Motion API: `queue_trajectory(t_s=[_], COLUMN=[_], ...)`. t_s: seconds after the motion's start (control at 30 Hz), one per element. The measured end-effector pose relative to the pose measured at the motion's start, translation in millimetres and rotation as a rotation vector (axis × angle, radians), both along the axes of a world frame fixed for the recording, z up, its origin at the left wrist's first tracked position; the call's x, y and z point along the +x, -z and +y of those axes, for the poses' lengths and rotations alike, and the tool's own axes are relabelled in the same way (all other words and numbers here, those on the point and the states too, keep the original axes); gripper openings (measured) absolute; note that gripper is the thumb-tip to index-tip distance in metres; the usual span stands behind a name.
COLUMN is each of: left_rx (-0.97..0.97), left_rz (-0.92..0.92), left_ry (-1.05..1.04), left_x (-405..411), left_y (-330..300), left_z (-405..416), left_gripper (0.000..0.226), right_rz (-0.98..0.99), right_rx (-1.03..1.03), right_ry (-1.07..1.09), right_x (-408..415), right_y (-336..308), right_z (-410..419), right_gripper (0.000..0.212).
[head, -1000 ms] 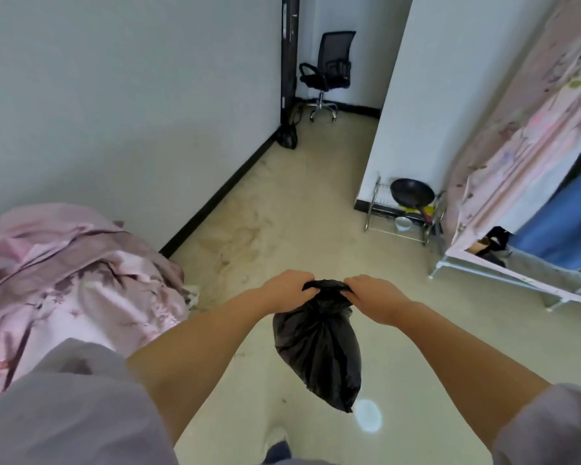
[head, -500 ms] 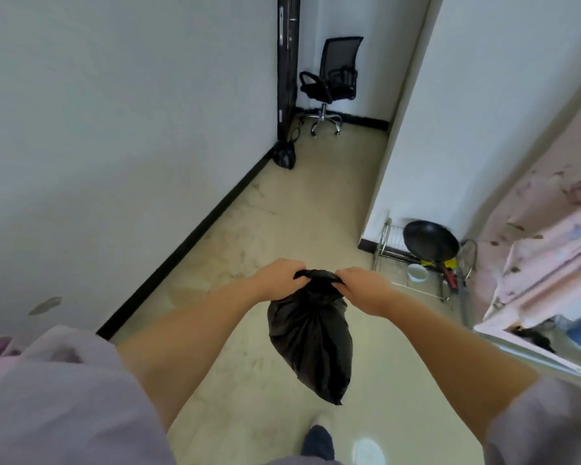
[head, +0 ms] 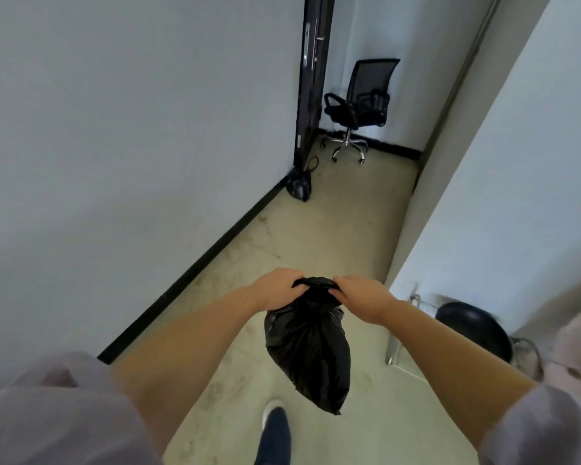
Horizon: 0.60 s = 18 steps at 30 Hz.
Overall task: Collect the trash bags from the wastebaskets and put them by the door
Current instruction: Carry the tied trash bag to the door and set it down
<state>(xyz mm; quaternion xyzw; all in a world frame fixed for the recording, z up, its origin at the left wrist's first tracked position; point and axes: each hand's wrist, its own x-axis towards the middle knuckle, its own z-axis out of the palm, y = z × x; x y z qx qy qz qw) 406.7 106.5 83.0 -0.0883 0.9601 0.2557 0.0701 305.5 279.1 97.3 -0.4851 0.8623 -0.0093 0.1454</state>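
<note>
Both arms out in front, forearms bare, grey sleeves pushed up near the elbows. L hand [head: 275, 287] and R hand [head: 361, 298] meet at the gathered neck of a black bag [head: 311, 350], knuckles up, fingers curled over and down into the bunched plastic. Each hand is clamped on the neck, one per side, w/ only a short hump of black plastic showing between them. Wrists roughly level, R a touch lower. Fingertips hidden under the plastic, so can't tell how deep the grip goes.

Bag hangs free off the floor [head: 349, 236], long axis near vertical, neck at top, rounded bottom pointing down and slightly to the person's right. Bulges in the middle, tapers to a blunt corner at the bottom. It sits in mid-air over the corridor, between the two forearms, above and just right of a dark shoe [head: 275, 431] w/ a white toe.

Ahead, a 2nd bag [head: 299, 186], also black, sits on the floor against the skirting, touching the foot of a dark door [head: 311, 78] that stands open edge-on. Beyond it, a black mesh chair [head: 361, 105] on a chrome star base in the far corner. At right, a black pan [head: 477, 327] resting on a wire rack [head: 413, 300] by the white wall.
</note>
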Motion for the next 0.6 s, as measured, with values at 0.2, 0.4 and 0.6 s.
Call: queue_trajectory(t_s=[0.2, 0.4, 0.6], left_rx=[0.009, 0.013, 0.028], left_rz=[-0.035, -0.058, -0.081], left_ry=[0.033, 0.041, -0.051], left_x=[-125, -229, -339], left_y=[-7, -7, 12], left_z=[-90, -157, -226], left_gripper=[0.024, 0.027, 0.027], right_rz=[-0.039, -0.001, -0.022], right_rx=[-0.035, -0.005, 0.029], right_ry=[0.039, -0.008, -0.060], right_x=[-122, -227, -347], right_y=[0, -2, 15], right_z=[-88, -155, -232], right_gripper=[0.029, 0.029, 0.031])
